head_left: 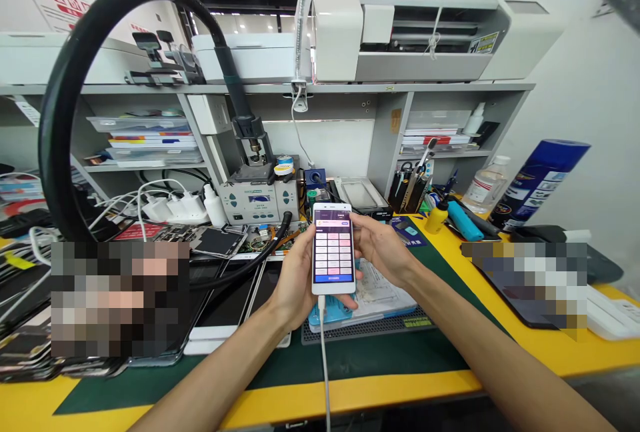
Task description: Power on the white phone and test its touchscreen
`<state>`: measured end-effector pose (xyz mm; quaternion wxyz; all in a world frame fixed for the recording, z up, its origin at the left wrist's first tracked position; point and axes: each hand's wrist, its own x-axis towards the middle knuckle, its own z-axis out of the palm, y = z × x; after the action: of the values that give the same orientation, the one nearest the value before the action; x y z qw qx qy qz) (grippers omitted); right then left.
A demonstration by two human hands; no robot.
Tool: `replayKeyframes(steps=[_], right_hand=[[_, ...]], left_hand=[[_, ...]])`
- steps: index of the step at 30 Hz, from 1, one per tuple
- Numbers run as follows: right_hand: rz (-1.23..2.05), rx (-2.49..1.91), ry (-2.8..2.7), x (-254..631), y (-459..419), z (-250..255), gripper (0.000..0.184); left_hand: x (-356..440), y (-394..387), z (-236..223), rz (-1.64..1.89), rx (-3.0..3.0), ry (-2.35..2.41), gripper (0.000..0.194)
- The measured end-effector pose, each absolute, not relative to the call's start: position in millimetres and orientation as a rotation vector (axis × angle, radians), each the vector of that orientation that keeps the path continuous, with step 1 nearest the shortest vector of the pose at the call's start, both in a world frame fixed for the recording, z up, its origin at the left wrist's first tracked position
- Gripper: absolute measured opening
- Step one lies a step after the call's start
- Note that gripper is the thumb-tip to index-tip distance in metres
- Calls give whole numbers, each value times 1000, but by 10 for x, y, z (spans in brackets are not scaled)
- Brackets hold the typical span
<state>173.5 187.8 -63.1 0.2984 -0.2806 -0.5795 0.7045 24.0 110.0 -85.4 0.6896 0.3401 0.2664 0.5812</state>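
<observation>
A white smartphone (333, 252) is held upright over the bench, its lit screen showing a grid of pale and pink boxes with a blue bar below. My left hand (295, 279) is closed around its left side, with fingertips showing past the lower right edge. At the upper right edge, my right hand (377, 245) grips the phone too; some of its fingers are hidden behind it. A white charging cable (324, 352) is plugged into the bottom and hangs toward me. Under the phone lies a blue and clear plastic case (385, 292) on a dark perforated mat (365, 332).
Phones and tablets (225, 299) are stacked left of my arm. Behind stands a grey soldering or hot-air station (257, 202) with a thick black hose (55, 112). A tool holder (407, 189), bottle (487, 182) and blue spray can (540, 182) occupy the right.
</observation>
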Motion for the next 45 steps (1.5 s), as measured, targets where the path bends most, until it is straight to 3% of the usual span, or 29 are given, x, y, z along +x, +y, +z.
replayKeyframes(steps=[14,45], right_hand=[[1810,-706,-1553,1713,1874,-626,30],[1782,-727,-1589,1717,1880,-648,36]], left_hand=[[218,1105,-881,1296,773,573,59],[223,1113,-891,1305,758,616,57]])
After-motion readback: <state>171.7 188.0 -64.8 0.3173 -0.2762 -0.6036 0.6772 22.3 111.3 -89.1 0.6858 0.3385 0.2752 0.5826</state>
